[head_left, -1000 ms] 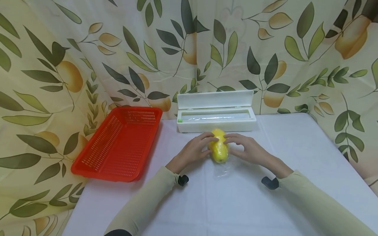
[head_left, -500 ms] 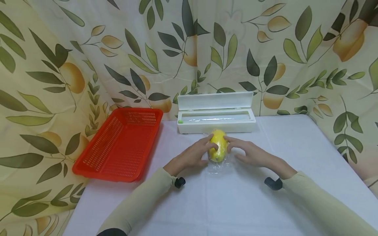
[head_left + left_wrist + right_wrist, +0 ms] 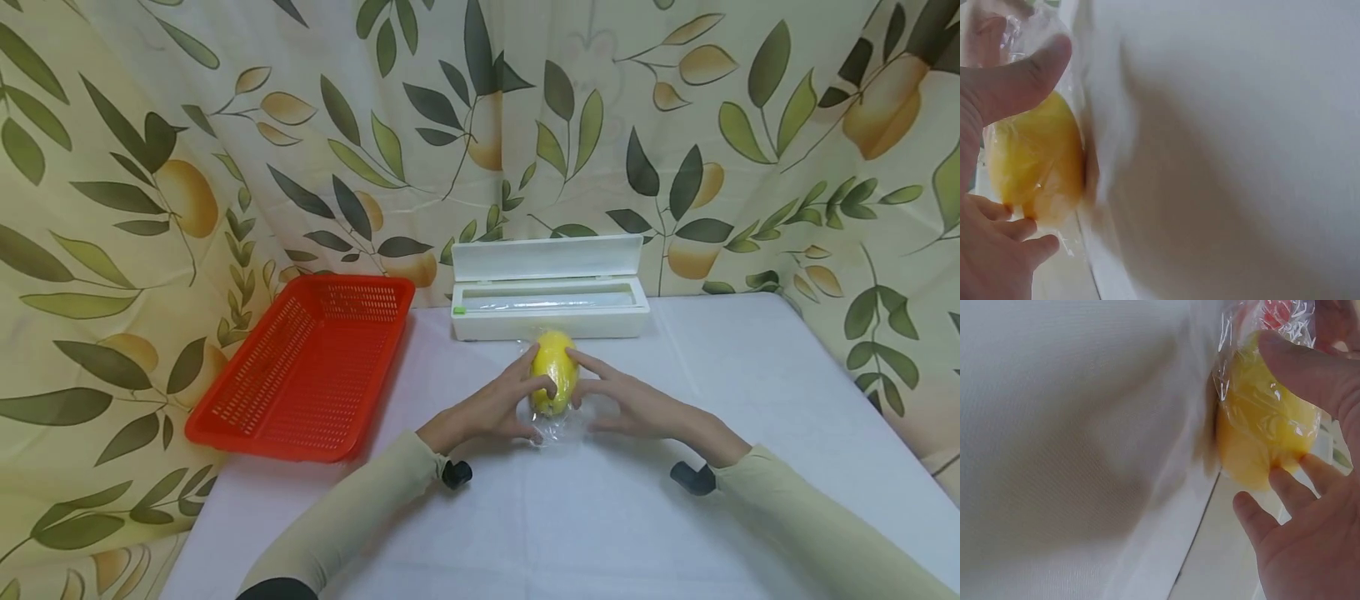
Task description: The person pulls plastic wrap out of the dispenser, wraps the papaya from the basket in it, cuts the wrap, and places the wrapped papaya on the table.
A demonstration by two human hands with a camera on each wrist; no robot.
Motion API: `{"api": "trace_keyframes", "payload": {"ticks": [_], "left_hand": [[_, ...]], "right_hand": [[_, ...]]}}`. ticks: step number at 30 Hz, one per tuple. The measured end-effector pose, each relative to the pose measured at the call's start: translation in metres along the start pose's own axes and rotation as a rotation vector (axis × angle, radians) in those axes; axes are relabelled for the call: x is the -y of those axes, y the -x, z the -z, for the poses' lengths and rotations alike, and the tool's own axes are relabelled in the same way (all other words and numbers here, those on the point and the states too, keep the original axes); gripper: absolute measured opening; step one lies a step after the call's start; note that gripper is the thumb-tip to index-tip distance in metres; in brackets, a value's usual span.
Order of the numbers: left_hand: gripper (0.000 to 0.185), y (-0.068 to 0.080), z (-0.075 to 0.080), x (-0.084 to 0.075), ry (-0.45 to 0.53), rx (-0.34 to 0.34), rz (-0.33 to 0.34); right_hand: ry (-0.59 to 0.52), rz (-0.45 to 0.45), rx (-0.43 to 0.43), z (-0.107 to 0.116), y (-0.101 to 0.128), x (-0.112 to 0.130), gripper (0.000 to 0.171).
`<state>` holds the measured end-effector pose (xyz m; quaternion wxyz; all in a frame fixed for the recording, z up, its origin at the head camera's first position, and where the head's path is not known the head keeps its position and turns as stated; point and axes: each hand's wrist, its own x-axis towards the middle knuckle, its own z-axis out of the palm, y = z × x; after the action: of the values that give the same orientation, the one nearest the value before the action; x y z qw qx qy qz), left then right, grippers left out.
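A yellow fruit [image 3: 557, 364], oval and possibly a lemon, lies on the white-covered table wrapped in shiny cling film [image 3: 553, 429]. Loose film bunches out at its near end. From the left, my left hand [image 3: 498, 404] holds the fruit, index finger at its far end. In the left wrist view its thumb [image 3: 1032, 75] crosses the film over the near end, while the other fingertips meet the far part. My right hand [image 3: 637, 402] holds the fruit from the right. Its thumb [image 3: 1300, 369] rests on the film in the right wrist view, its fingertips against the fruit's far side.
Just behind the fruit stands a white cling film box [image 3: 551, 323] with its lid [image 3: 547, 258] raised and a film roll inside. A red perforated basket [image 3: 300, 392] sits at the table's left. Leaf-patterned curtains [image 3: 585, 125] surround the table at the back and sides.
The hands have shifted around the fruit; both thumbs have come to its near end. The film there has been gathered nearer to the fruit. Basket and box stand where they were.
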<state>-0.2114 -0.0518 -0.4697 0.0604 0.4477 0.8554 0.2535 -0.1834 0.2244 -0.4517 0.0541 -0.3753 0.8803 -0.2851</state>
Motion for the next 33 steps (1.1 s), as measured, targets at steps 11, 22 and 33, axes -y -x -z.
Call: {"api": "trace_keyframes", "payload": {"ticks": [11, 22, 33], "left_hand": [[0.016, 0.0007, -0.0018, -0.0004, 0.152, -0.092, -0.027], [0.006, 0.0009, 0.0026, 0.0022, 0.227, -0.226, -0.058], [0.014, -0.0026, -0.0029, 0.0042, 0.301, -0.337, 0.046]], "right_hand": [[-0.05, -0.003, -0.08, -0.0017, -0.0005, -0.0046, 0.022], [-0.12, -0.05, -0.14, -0.0011, 0.0016, -0.0056, 0.018], [-0.133, -0.112, -0.248, -0.003, -0.007, -0.0063, 0.015]]}}
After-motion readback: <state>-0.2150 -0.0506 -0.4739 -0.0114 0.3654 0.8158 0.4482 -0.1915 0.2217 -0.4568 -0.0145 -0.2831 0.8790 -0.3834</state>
